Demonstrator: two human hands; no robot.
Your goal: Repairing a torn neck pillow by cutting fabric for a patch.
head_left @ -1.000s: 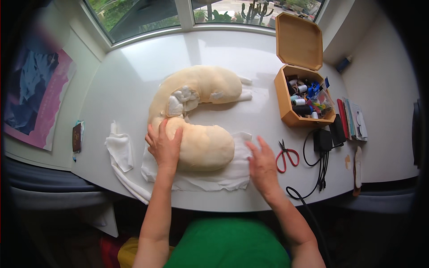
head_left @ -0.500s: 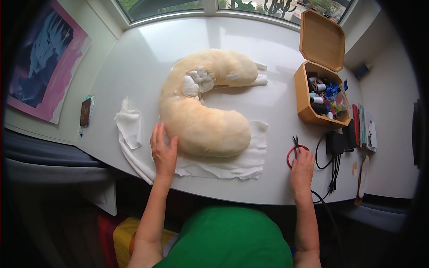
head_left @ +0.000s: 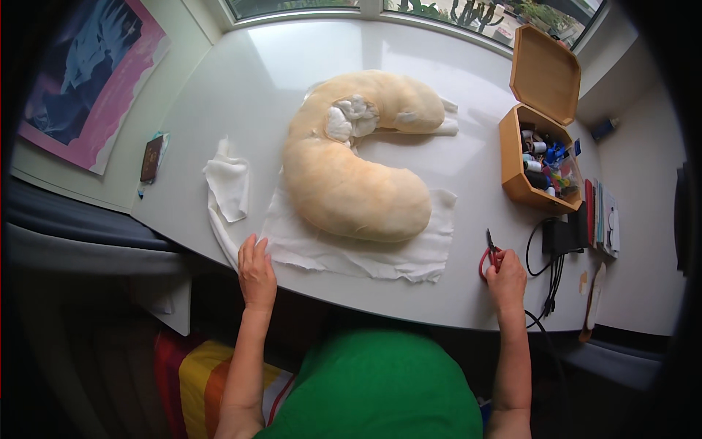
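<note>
Red scissors (head_left: pixel 484 266) fill curled right fingers (head_left: pixel 504 262), with open tabletop (head_left: pixel 472 212) leftward; empty left fingers (head_left: pixel 253 253), slightly parted, overlap its near edge.

Neck pillow (head_left: pixel 351 194) mid-table (head_left: pixel 475 197), its near end on a cloth sheet (head_left: pixel 351 260), stuffing (head_left: pixel 351 117) in the opening on its inner curve. Cloth strips (head_left: pixel 447 124) stick out right from under its far end. Cloth scrap (head_left: pixel 228 190) left of pillow; left hand (head_left: pixel 256 272) at front edge, between scrap and sheet. Right hand (head_left: pixel 506 278) right of sheet, on scissors (head_left: pixel 491 246). Behind it: sewing box (head_left: pixel 525 183), thread spools (head_left: pixel 537 167) inside. Adapter (head_left: pixel 559 236) right of scissors, in front of box. Notebooks (head_left: pixel 601 216) further right. Window (head_left: pixel 482 22) behind table.
</note>
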